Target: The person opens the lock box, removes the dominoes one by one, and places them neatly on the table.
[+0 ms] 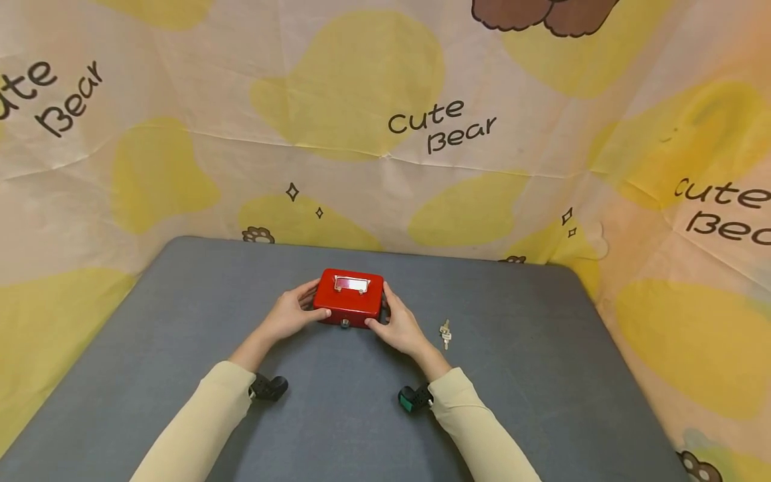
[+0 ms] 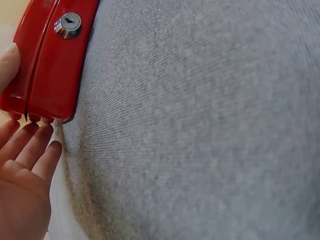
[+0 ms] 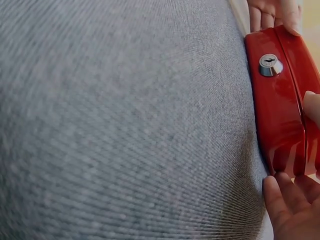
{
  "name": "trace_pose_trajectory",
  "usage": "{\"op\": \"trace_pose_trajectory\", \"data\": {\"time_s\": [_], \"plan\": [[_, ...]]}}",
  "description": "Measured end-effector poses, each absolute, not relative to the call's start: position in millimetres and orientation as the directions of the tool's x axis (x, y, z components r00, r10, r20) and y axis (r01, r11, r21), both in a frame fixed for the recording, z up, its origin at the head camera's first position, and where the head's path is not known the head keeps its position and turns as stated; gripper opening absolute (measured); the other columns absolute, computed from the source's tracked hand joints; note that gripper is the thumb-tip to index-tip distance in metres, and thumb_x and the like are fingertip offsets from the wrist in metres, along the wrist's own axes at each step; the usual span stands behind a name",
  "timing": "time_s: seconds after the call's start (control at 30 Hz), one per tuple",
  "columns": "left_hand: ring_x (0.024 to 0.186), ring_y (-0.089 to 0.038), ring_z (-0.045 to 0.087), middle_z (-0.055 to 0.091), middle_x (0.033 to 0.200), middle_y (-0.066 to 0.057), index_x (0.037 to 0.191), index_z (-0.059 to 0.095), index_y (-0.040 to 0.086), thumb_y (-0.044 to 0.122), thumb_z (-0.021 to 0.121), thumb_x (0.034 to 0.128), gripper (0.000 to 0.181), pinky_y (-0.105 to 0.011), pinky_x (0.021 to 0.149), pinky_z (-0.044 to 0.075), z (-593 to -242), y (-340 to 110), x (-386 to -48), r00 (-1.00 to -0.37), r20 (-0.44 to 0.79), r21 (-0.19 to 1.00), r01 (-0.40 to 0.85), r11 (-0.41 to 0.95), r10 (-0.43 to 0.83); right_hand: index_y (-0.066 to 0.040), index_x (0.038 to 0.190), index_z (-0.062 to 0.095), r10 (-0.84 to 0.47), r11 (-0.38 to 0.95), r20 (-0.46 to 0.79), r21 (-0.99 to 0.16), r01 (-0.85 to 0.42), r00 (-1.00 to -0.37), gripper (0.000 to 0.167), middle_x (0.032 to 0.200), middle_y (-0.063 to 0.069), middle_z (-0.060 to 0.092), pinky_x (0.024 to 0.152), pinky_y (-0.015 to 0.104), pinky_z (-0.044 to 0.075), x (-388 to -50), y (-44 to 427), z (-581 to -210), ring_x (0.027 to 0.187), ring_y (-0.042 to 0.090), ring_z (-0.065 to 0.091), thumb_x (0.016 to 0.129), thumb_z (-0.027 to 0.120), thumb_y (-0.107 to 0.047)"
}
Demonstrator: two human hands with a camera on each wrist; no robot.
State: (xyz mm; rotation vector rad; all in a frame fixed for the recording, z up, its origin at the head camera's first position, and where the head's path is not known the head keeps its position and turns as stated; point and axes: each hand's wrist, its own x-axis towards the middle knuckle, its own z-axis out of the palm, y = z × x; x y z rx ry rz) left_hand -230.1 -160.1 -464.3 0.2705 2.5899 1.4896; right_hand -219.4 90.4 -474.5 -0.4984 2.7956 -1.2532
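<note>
Red box (image 1: 340, 302), left hand (image 1: 288, 316) and right hand (image 1: 400, 327) flanking it, arms (image 1: 195, 418) outstretched, fingers (image 2: 36, 145) gripping it

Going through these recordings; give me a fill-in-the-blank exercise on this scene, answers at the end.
1. The left hand and right hand hold opposite ends of a box coloured ____.
2. The keys lie on the table nearer the person's ____ hand.
3. Lettering on the backdrop reads "Cute ____".

Missing words: red; right; Bear.
</note>
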Motion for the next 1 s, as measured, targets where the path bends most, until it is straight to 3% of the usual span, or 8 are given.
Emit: {"op": "trace_pose_trajectory", "data": {"time_s": [0.53,1.0], "plan": [[0.125,-0.035,0.044,0.039,0.141,-0.021,0.144,0.027,0.001,0.027,0.070,0.0814,0.080,-0.042,0.096,0.043,-467,-151,-225,-0.980,-0.050,0.875,0.049,0.481,0.192,-0.005,0.147,0.016,-0.298,0.615,0.075,-0.747,-0.251,-0.952,0.083,0.143,0.016,0.038,0.090,0.039,0.048,-216,92,-471,0.118,0.028,0.052,0.084,0.066,-0.027],[0.122,-0.033,0.049,0.043,0.138,-0.020,0.143,0.032,0.003,0.028,0.074,0.0784,0.081,-0.039,0.092,0.046,-469,-139,-217,-0.989,-0.044,0.888,0.026,0.460,0.141,-0.001,0.146,0.019,-0.336,0.612,0.108,-0.730,-0.304,-0.936,0.081,0.140,0.016,0.042,0.090,0.039,0.048,-212,105,-470,0.115,0.026,0.055,0.085,0.066,-0.026]]}}
